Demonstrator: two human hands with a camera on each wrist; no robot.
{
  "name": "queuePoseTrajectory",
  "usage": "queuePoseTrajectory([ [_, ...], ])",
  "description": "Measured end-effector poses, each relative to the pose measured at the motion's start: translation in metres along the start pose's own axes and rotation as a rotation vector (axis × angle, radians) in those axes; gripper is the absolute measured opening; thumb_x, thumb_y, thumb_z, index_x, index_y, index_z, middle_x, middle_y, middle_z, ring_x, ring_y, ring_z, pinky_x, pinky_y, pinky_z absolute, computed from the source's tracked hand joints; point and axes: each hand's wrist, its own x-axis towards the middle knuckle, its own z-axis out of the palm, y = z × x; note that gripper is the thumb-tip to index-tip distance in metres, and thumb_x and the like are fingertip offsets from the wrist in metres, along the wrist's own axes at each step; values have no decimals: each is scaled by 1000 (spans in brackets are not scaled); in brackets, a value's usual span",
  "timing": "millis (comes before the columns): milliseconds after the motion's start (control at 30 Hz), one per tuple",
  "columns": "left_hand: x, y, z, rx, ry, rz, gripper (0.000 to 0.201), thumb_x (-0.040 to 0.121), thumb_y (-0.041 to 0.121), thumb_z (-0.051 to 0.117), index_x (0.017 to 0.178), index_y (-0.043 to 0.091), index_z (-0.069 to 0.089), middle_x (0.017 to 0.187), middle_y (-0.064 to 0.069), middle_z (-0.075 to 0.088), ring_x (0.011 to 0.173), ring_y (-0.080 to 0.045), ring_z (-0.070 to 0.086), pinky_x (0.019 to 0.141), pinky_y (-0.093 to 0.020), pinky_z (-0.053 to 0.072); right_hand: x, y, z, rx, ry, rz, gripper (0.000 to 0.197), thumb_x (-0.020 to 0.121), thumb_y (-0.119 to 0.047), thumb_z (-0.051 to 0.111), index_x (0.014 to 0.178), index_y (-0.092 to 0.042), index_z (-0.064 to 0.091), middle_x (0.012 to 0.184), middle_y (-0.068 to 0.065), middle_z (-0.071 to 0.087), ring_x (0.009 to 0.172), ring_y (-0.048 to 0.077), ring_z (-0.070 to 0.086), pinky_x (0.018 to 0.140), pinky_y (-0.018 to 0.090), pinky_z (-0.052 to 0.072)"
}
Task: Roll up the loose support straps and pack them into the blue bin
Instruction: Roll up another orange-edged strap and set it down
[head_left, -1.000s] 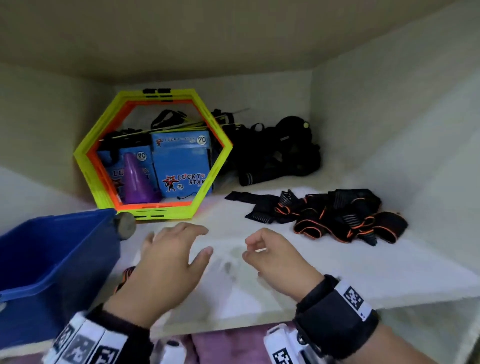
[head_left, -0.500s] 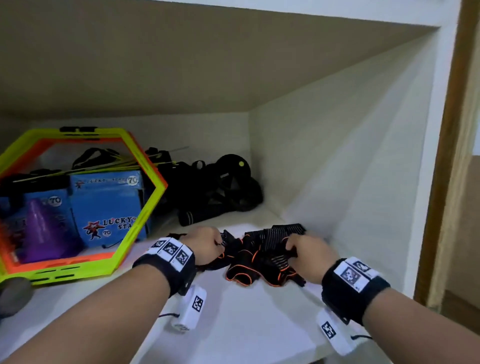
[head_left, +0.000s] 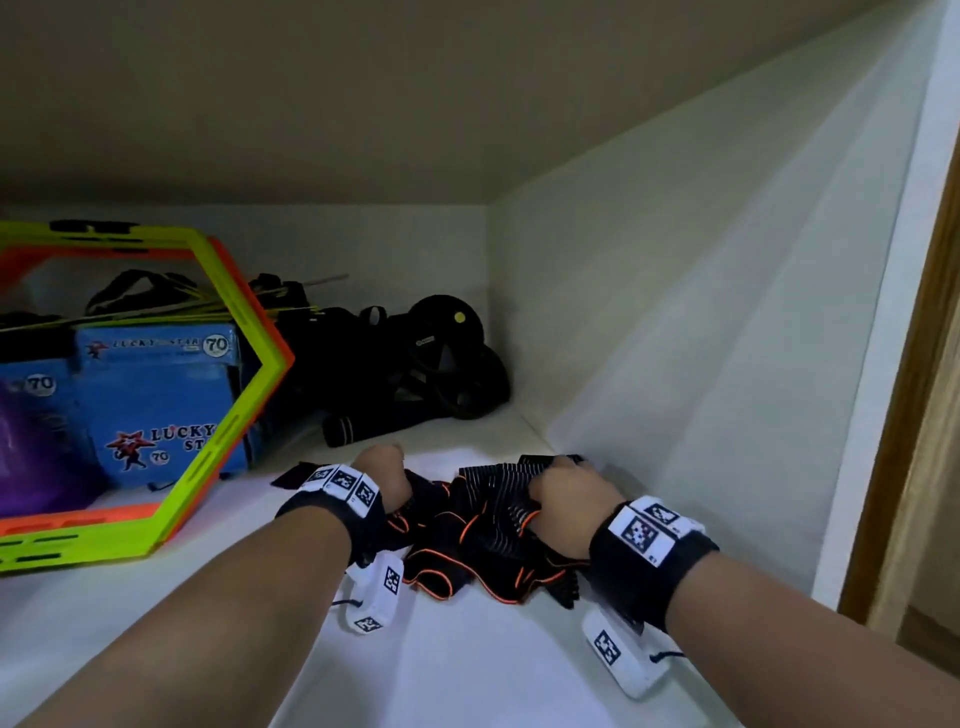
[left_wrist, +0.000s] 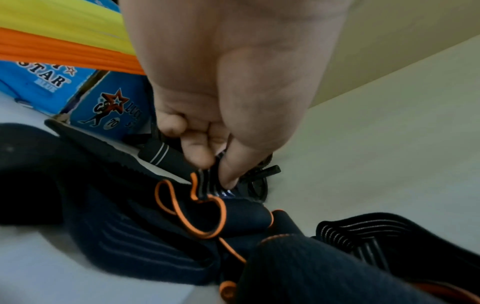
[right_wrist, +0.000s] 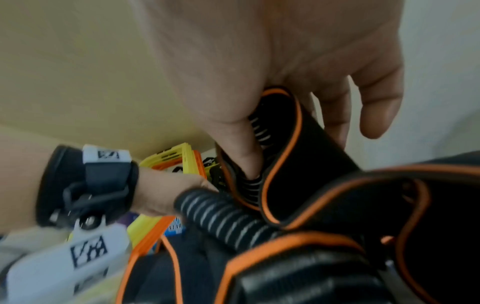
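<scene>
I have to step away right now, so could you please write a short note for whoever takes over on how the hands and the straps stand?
Left hand: pinches a fold at the left end of the pile of black, orange-edged elastic support straps.
Right hand: grips a strap at the pile's right end, thumb tucked into a loop.
Where: the pile lies tangled on the white shelf, near its right wall, beside the yellow-green and orange hexagon frames. The blue bin is out of view.
Done: both hands hold the pile; no strap looks rolled.
Left: separate the straps, roll each, pack them into the bin.
</scene>
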Motion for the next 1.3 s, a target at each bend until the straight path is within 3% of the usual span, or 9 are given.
queuePoseTrajectory([
  [167, 2, -7, -34, -122, 122, 17, 17, 85, 23, 68, 84, 7, 73, 86, -8, 72, 81, -23, 67, 61, -27, 43, 24, 10, -33, 306, 11, 32, 26, 84, -35, 65, 76, -11, 59, 82, 9, 62, 83, 28, 63, 68, 30, 47],
  [367, -8, -19, -121, -502, 287, -41, 4, 93, 14, 62, 94, 10, 63, 74, -12, 70, 61, -27, 72, 46, -24, 53, 46, 9, -87, 689, 68, 68, 31, 69, -36, 83, 83, -12, 68, 72, 5, 66, 66, 22, 62, 59, 25, 45],
  [467, -19, -21, -159, -655, 377, -67, 7, 93, 9, 61, 86, 8, 62, 71, -15, 70, 61, -30, 74, 59, -42, 63, 54, -1, -119, 958, 116, 80, 44, 61, -25, 83, 94, 0, 70, 74, 11, 69, 68, 27, 66, 63, 33, 48],
  [567, -33, -29, -189, -575, 507, 4, 6, 87, 16, 67, 84, 11, 66, 69, -7, 70, 60, -24, 71, 59, -33, 59, 62, -12, -145, 1174, 176, 34, 64, 47, -25, 89, 100, 6, 70, 82, 20, 74, 76, 38, 73, 67, 43, 53],
  [767, -60, -42, -217, -762, 552, 48, 24, 77, -3, 71, 74, 20, 64, 68, -3, 62, 63, -21, 60, 68, -33, 52, 38, -49, -177, 1424, 191, -171, 37, 76, -18, 83, 105, -2, 68, 87, 16, 73, 63, 25, 71, 59, 38, 61],
  [967, -95, -46, -237, -1078, 611, 116, 32, 84, -19, 55, 71, 10, 58, 73, -10, 60, 69, -25, 60, 69, -36, 58, 33, -100, -180, 1469, 158, -295, 107, 38, -43, 96, 127, 2, 57, 104, 19, 72, 81, 29, 72, 78, 49, 60],
  [1033, -104, -50, -243, -1141, 605, 168, 36, 83, -23, 48, 74, 9, 61, 74, -12, 63, 72, -27, 61, 70, -37, 54, 19, -120, -182, 1445, 120, -352, 81, 54, -39, 93, 118, 1, 64, 102, 17, 73, 83, 28, 72, 79, 45, 60],
  [1133, -118, -58, -251, -1188, 610, 199, 34, 83, -19, 50, 81, 12, 66, 84, -12, 67, 75, -25, 66, 70, -33, 55, 2, -145, -180, 1404, 54, -461, 6, 88, -3, 65, 89, -6, 70, 79, 10, 71, 61, 19, 68, 54, 27, 55],
  [1300, -137, -70, -257, -1279, 561, 195, 22, 86, -12, 60, 92, 8, 69, 67, -5, 70, 51, -15, 58, 50, -24, 47, -15, -175, -166, 1283, 72, -587, 9, 95, -5, 59, 91, -4, 67, 72, 10, 62, 54, 16, 62, 48, 27, 54],
])
